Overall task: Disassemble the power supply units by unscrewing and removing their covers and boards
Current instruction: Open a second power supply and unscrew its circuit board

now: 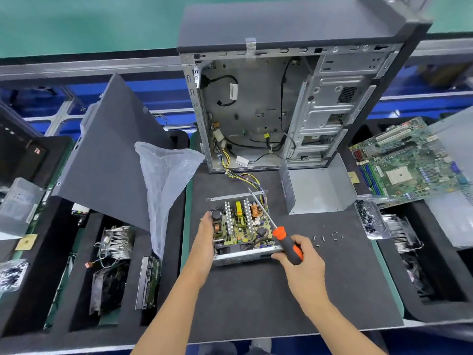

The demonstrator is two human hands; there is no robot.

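Note:
The power supply unit (242, 228) lies uncovered on the dark mat, its circuit board with heat sinks, coils and a yellow transformer exposed inside the metal tray. My left hand (204, 233) holds the unit's left side. My right hand (303, 257) grips a black and orange screwdriver (286, 243), and its fingers also touch the tray's front right corner. The screwdriver's shaft slants up and left across the board. The removed grey metal cover (320, 188) stands to the right of the unit. A bundle of coloured wires (252, 179) runs from the unit into the computer case.
An open computer case (281, 106) stands behind the unit. Several loose screws (327, 237) lie on the mat at the right. A motherboard (409, 160) and a bag of screws (369, 219) sit further right. A side panel (107, 160), plastic bag (166, 180), heat sink and drive are left.

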